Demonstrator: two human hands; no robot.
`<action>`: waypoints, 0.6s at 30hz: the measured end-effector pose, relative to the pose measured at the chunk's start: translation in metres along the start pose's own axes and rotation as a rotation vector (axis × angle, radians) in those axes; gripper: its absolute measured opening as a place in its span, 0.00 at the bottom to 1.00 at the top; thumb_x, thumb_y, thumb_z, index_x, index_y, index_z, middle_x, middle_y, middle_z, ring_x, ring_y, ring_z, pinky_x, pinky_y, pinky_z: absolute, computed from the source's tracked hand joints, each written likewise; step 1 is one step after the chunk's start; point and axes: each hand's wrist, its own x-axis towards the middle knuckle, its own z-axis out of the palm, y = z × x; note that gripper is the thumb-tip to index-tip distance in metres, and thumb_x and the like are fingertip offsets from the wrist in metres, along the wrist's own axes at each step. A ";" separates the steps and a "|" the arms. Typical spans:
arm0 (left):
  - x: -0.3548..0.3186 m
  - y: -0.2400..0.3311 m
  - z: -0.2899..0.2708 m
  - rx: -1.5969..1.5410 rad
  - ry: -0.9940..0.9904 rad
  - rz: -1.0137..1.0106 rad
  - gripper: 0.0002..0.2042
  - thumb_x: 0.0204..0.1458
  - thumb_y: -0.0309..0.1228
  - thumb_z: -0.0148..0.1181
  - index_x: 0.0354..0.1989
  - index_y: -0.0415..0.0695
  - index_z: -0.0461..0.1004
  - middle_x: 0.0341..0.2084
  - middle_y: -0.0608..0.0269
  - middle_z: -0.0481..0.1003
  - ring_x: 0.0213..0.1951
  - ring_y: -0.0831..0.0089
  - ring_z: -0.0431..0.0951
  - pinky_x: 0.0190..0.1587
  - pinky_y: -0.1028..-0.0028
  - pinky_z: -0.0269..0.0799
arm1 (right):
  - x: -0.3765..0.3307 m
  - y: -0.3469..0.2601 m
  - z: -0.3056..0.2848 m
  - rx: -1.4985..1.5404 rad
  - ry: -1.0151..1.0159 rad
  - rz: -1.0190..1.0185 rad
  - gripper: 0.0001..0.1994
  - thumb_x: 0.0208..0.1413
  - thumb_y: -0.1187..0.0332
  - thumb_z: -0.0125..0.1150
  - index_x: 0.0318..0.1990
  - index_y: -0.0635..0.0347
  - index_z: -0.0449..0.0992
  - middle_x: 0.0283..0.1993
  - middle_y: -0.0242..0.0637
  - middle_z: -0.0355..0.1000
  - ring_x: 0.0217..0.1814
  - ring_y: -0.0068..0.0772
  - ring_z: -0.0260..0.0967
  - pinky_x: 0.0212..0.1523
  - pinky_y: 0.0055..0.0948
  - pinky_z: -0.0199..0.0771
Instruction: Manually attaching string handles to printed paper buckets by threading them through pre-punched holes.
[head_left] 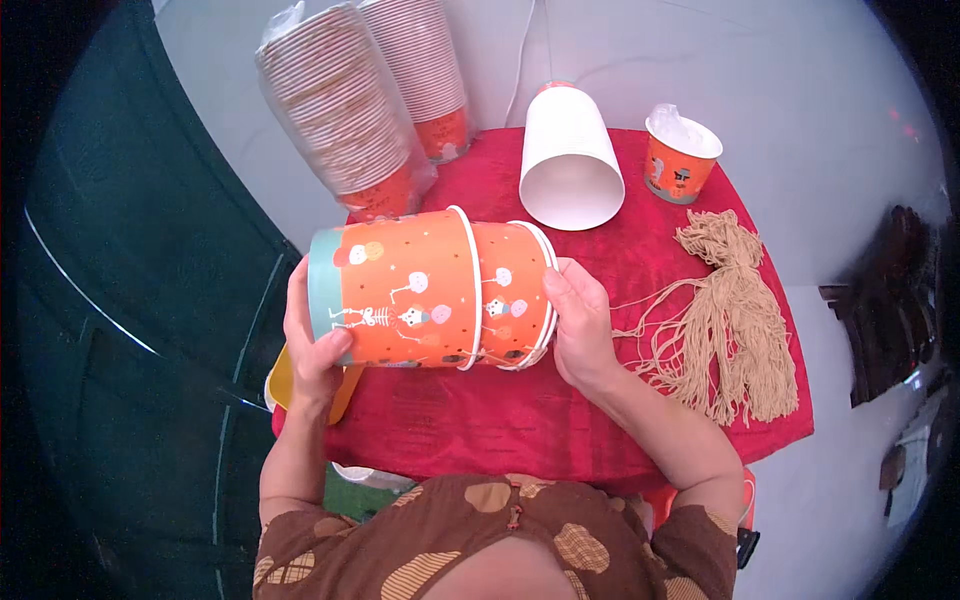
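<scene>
Fingers of the left hand are closed around the blue-green bottom end of the nested orange paper buckets, with the thumb pressed on the side. The right hand holds the white rims at the other end. The buckets lie sideways in the air, above the red tablecloth. The step in hand is, I think, fitting them together or pulling them apart; I cannot tell which. Either move would call for a firm left hold and an even, straight right hand, so the paper rims do not bend.
</scene>
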 end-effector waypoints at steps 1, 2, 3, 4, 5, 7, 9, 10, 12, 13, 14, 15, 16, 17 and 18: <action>0.000 -0.004 -0.001 -0.017 -0.011 0.021 0.54 0.34 0.53 0.71 0.66 0.35 0.51 0.58 0.50 0.64 0.59 0.61 0.67 0.62 0.63 0.63 | -0.001 -0.002 0.001 -0.002 0.004 -0.002 0.12 0.67 0.64 0.48 0.45 0.65 0.70 0.40 0.34 0.74 0.39 0.18 0.71 0.41 0.22 0.74; -0.003 -0.012 -0.006 -0.016 -0.008 0.024 0.54 0.34 0.53 0.71 0.66 0.35 0.51 0.58 0.50 0.64 0.59 0.61 0.67 0.62 0.63 0.63 | -0.003 -0.005 0.004 -0.033 -0.015 -0.017 0.12 0.67 0.64 0.48 0.45 0.65 0.70 0.40 0.33 0.73 0.39 0.17 0.70 0.40 0.22 0.73; -0.006 -0.022 -0.011 0.002 0.010 0.091 0.56 0.33 0.56 0.71 0.67 0.35 0.49 0.58 0.51 0.63 0.60 0.61 0.67 0.63 0.62 0.62 | -0.005 -0.006 0.005 -0.065 -0.032 -0.036 0.12 0.67 0.64 0.47 0.44 0.64 0.70 0.40 0.32 0.73 0.39 0.16 0.69 0.40 0.21 0.72; -0.010 -0.031 -0.017 0.021 0.028 0.159 0.58 0.32 0.58 0.71 0.68 0.36 0.47 0.59 0.51 0.62 0.60 0.61 0.66 0.63 0.62 0.62 | -0.008 -0.008 -0.001 -0.040 -0.108 0.011 0.12 0.66 0.65 0.47 0.45 0.65 0.70 0.42 0.34 0.74 0.43 0.19 0.71 0.45 0.23 0.72; -0.014 -0.038 -0.024 0.064 0.016 0.152 0.63 0.29 0.62 0.72 0.69 0.36 0.43 0.64 0.48 0.56 0.64 0.58 0.62 0.65 0.59 0.60 | -0.011 -0.009 -0.007 -0.018 -0.179 0.058 0.12 0.65 0.66 0.46 0.46 0.66 0.70 0.44 0.36 0.74 0.46 0.22 0.72 0.49 0.26 0.72; -0.011 -0.053 -0.027 0.217 -0.005 0.506 0.65 0.27 0.62 0.73 0.70 0.36 0.42 0.68 0.43 0.48 0.67 0.56 0.57 0.66 0.57 0.58 | -0.016 -0.008 -0.011 0.105 -0.231 0.100 0.18 0.64 0.64 0.47 0.54 0.70 0.68 0.49 0.40 0.74 0.50 0.27 0.72 0.52 0.27 0.72; -0.016 -0.050 -0.024 0.208 -0.082 0.597 0.67 0.24 0.62 0.73 0.70 0.36 0.42 0.69 0.39 0.41 0.68 0.52 0.54 0.67 0.55 0.55 | -0.018 -0.015 -0.015 0.108 -0.309 0.176 0.21 0.63 0.64 0.50 0.58 0.71 0.66 0.53 0.43 0.73 0.52 0.30 0.73 0.52 0.30 0.74; -0.016 -0.051 -0.027 0.273 -0.120 0.666 0.67 0.23 0.62 0.74 0.69 0.36 0.43 0.69 0.38 0.42 0.68 0.52 0.54 0.67 0.55 0.55 | -0.019 -0.018 -0.016 0.106 -0.310 0.175 0.21 0.63 0.64 0.50 0.58 0.71 0.66 0.53 0.43 0.73 0.52 0.30 0.73 0.52 0.30 0.74; -0.017 -0.049 -0.028 0.536 -0.219 0.784 0.67 0.21 0.61 0.75 0.68 0.35 0.45 0.68 0.38 0.42 0.69 0.52 0.52 0.68 0.55 0.54 | -0.020 -0.021 -0.018 0.048 -0.365 0.185 0.20 0.63 0.64 0.54 0.57 0.69 0.69 0.53 0.40 0.73 0.53 0.26 0.71 0.56 0.31 0.70; -0.018 -0.050 -0.030 0.660 -0.267 0.790 0.66 0.21 0.59 0.75 0.68 0.35 0.45 0.68 0.39 0.42 0.69 0.53 0.51 0.68 0.55 0.54 | -0.021 -0.017 -0.021 0.092 -0.362 0.186 0.20 0.62 0.67 0.55 0.57 0.70 0.68 0.53 0.40 0.73 0.54 0.28 0.71 0.57 0.30 0.70; -0.018 -0.042 -0.022 0.586 -0.335 0.781 0.70 0.19 0.59 0.77 0.70 0.36 0.41 0.69 0.41 0.40 0.71 0.54 0.48 0.69 0.55 0.49 | -0.024 -0.016 -0.024 0.090 -0.366 0.187 0.20 0.62 0.67 0.55 0.57 0.70 0.68 0.53 0.40 0.73 0.54 0.28 0.71 0.57 0.30 0.70; -0.022 -0.043 -0.021 0.587 -0.330 0.781 0.70 0.19 0.59 0.77 0.70 0.36 0.41 0.69 0.41 0.40 0.71 0.54 0.48 0.69 0.55 0.49 | -0.027 -0.016 -0.027 0.044 -0.387 0.170 0.19 0.63 0.68 0.54 0.57 0.69 0.69 0.54 0.40 0.73 0.55 0.27 0.70 0.57 0.30 0.69; -0.027 -0.046 -0.021 0.477 -0.332 0.627 0.72 0.18 0.60 0.78 0.71 0.37 0.36 0.70 0.42 0.38 0.71 0.54 0.47 0.70 0.55 0.48 | -0.030 -0.014 -0.031 -0.001 -0.408 0.154 0.18 0.63 0.68 0.53 0.57 0.69 0.69 0.54 0.39 0.73 0.55 0.27 0.70 0.57 0.30 0.69; -0.029 -0.049 -0.019 0.363 -0.336 0.477 0.75 0.17 0.60 0.78 0.72 0.39 0.32 0.70 0.43 0.36 0.71 0.54 0.46 0.70 0.55 0.47 | -0.034 -0.012 -0.036 -0.006 -0.408 0.152 0.18 0.63 0.68 0.53 0.57 0.69 0.69 0.54 0.39 0.73 0.55 0.27 0.70 0.57 0.30 0.69; -0.026 -0.049 -0.017 0.267 -0.387 0.463 0.79 0.17 0.63 0.78 0.72 0.41 0.25 0.71 0.44 0.34 0.72 0.54 0.44 0.70 0.54 0.47 | -0.037 -0.008 -0.041 -0.045 -0.427 0.127 0.17 0.64 0.69 0.53 0.57 0.69 0.71 0.54 0.38 0.74 0.55 0.26 0.70 0.57 0.29 0.68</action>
